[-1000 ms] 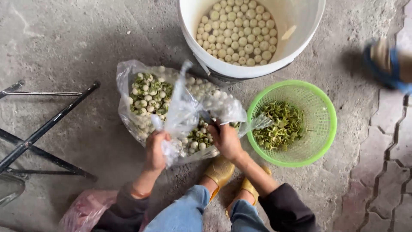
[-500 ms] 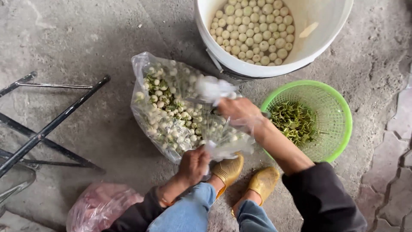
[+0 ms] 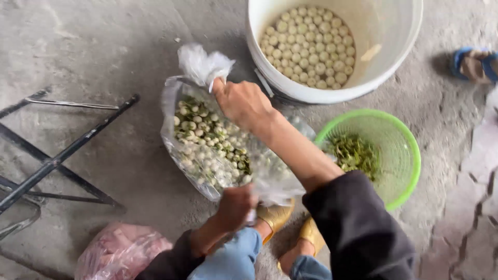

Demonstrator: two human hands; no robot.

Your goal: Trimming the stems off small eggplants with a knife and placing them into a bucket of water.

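A clear plastic bag full of small pale and green seeds lies on the concrete floor in front of me. My right hand reaches across it and grips the bunched far end of the bag, near the white bucket. My left hand grips the near edge of the same bag, close to my knee. The bag is stretched between the two hands.
A white bucket of round pale seeds stands at the top. A green mesh basket with green scraps sits to the right. Black metal legs lie at left, a pink plastic bag at bottom left. Another person's sandalled foot is at upper right.
My right hand has moved from the bag's middle up to its far end and bunched the plastic there. My left hand stays on the near edge.
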